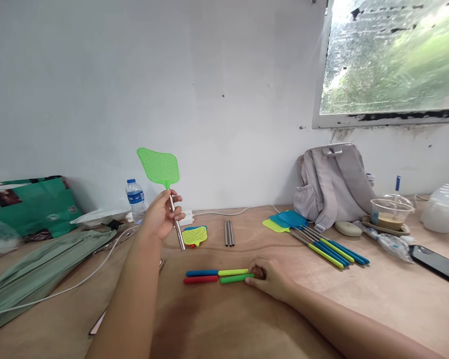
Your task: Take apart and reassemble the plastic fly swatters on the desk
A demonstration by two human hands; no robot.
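Raised above the table, my left hand (162,214) is closed round the metal rod of a green fly swatter (159,167), its mesh head up and the bare rod end down. My right hand (271,279) pinches the right end of a green handle (234,279) on the table. Beside it lie a yellow handle (232,272), a blue handle (202,273) and a red handle (201,279). Further back are several loose metal rods (229,233) and a small stack of swatter heads with a yellow head (195,235) on top.
Several fly swatters with handles (324,244) lie fanned at the right, before a grey backpack (329,184). A water bottle (135,200), green cloth (41,269) and white cable (97,269) are at the left. A cup (392,209) and black phone (439,264) sit far right.
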